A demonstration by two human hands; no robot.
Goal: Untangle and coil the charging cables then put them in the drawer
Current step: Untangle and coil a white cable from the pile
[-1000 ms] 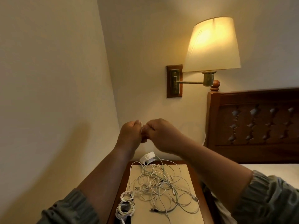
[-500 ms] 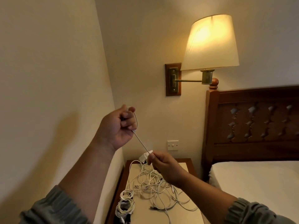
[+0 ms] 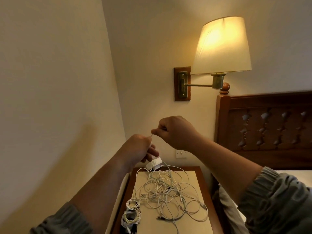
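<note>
A tangle of white charging cables (image 3: 167, 191) lies spread over the pale top of the wooden nightstand (image 3: 199, 181). Coiled cables (image 3: 132, 211) sit at its front left corner. A white charger block (image 3: 154, 163) rests at the back edge. My left hand (image 3: 138, 149) and my right hand (image 3: 173, 130) are raised above the nightstand, close together. Both pinch a short taut stretch of one thin white cable (image 3: 150, 135) between them. The drawer is not visible.
A lit wall lamp (image 3: 221, 46) on a brass arm hangs above right. A dark wooden headboard (image 3: 266, 125) and white bed (image 3: 297, 173) stand to the right. A wall switch (image 3: 181, 153) sits behind the nightstand. The wall runs close on the left.
My right hand rose from the nightstand to the left hand, which dropped lower. The taut cable span between them shortened to a small gap.
</note>
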